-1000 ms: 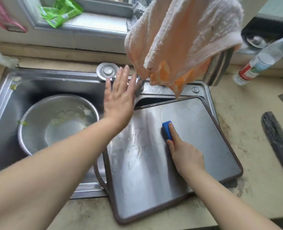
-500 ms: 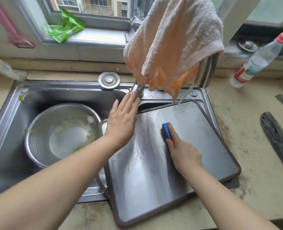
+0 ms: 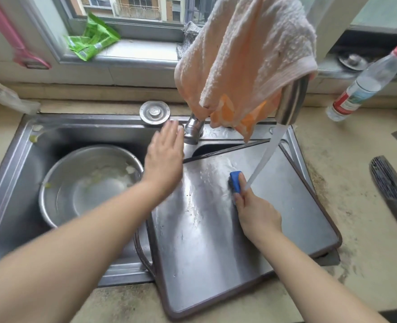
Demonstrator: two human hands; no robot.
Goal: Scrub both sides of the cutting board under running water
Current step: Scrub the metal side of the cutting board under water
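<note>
The cutting board, a steel sheet with a dark rim, lies flat across the right part of the sink, its near edge overhanging the countertop. Its surface is wet and streaked. The right hand is closed around a blue scrubber, pressing it down on the far middle of the board. A stream of water slants from the faucet spout and lands right beside the scrubber, at the fingertips. The left hand is open with the fingers straight and together, holding nothing, blurred, over the board's far left corner and near the faucet base. A peach towel is draped over the faucet. To the left, a metal bowl with green scraps sits in the sink basin. A round drain plug rests on the sink's far rim. On the right, a clear bottle with a red cap stands far, and a dark brush lies on the countertop. A green wrapper sits on the windowsill.
</note>
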